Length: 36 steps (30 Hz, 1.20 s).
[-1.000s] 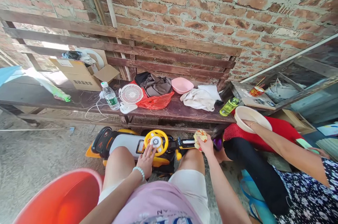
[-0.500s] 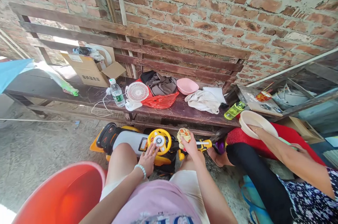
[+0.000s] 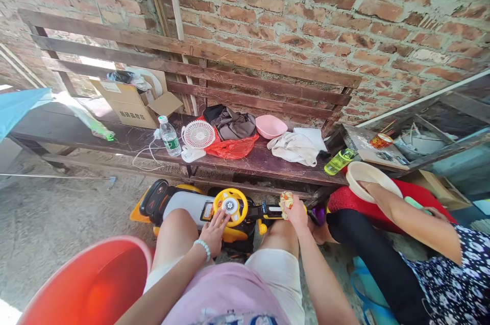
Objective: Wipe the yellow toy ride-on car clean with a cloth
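My left hand (image 3: pixel 214 233), a pale bead bracelet at its wrist, lies with fingers stretched out on the lower left of a yellow steering wheel (image 3: pixel 231 205). The wheel belongs to a yellow, black and grey ride-on toy (image 3: pixel 184 206) in front of my knees. Closed around a crumpled cream cloth (image 3: pixel 285 202) with orange patches, my right hand (image 3: pixel 297 217) is held above my right knee, in front of the toy's yellow and black arm (image 3: pixel 271 211). Part of the cloth is hidden by my fingers.
Along the brick wall stands a wooden bench (image 3: pixel 245 160) bearing a carton (image 3: pixel 128 105), a water bottle (image 3: pixel 169 136), a small fan (image 3: pixel 198 134) and a pink bowl (image 3: pixel 271 126). A person at right reaches into a cream basin (image 3: pixel 373 179). A red tub (image 3: pixel 92 284) stands at lower left.
My right hand has moved to the right with the cloth, away from the steering wheel. My left hand remains on the wheel.
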### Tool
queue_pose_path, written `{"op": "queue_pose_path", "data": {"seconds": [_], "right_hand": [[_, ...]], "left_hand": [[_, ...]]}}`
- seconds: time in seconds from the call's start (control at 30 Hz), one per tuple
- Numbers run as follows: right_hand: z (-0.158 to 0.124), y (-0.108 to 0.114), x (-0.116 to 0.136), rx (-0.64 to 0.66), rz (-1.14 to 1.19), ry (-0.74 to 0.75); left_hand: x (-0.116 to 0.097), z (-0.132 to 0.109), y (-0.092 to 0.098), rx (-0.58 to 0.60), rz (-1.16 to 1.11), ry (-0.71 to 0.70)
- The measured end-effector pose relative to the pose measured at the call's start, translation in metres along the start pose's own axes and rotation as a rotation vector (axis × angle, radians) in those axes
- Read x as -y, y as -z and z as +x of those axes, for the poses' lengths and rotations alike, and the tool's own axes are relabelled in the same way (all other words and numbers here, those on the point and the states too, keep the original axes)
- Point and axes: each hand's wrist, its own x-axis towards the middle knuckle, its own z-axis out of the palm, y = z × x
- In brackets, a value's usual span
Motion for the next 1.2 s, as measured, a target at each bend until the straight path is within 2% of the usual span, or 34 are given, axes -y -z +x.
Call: {"op": "queue_pose_path", "data": {"seconds": [0.07, 0.13, 0.23, 0.3, 0.37, 0.47, 0.53, 0.6, 0.8, 1.03, 1.2], "right_hand": [[0.011, 0.016, -0.025, 0.016, -0.101, -0.121], [0.018, 0.027, -0.047, 0.022, -0.136, -0.172], [0.018, 0.030, -0.057, -0.011, -0.099, -0.179], [0.008, 0.019, -0.044, -0.066, 0.022, -0.153], [-0.009, 0.000, -0.021, -0.092, 0.231, -0.054], [-0.040, -0.033, 0.018, -0.019, 0.498, 0.166], [-0.055, -0.049, 0.035, -0.063, 0.489, 0.177], [-0.061, -0.053, 0.039, -0.085, 0.428, 0.164], [-0.040, -0.028, 0.006, -0.035, 0.229, 0.126], [-0.009, 0.002, -0.036, -0.020, 0.185, -0.283], [0.000, 0.018, -0.039, 0.019, 0.152, -0.350]], "left_hand": [[0.000, 0.000, 0.001, -0.004, 0.009, -0.006], [-0.002, 0.000, 0.002, -0.001, 0.029, -0.006], [-0.005, 0.001, 0.002, 0.004, 0.057, 0.008], [-0.007, 0.001, 0.001, 0.002, 0.058, 0.014], [-0.007, 0.002, -0.001, -0.004, 0.053, 0.012], [-0.006, 0.003, -0.004, -0.009, 0.059, 0.019], [-0.005, 0.003, -0.006, -0.005, 0.066, 0.026], [-0.004, 0.003, -0.005, -0.006, 0.067, 0.019], [-0.006, -0.003, 0.010, 0.032, 0.056, 0.002], [-0.010, -0.008, 0.021, 0.057, 0.030, 0.009], [-0.011, -0.009, 0.023, 0.057, 0.026, 0.009]]}}
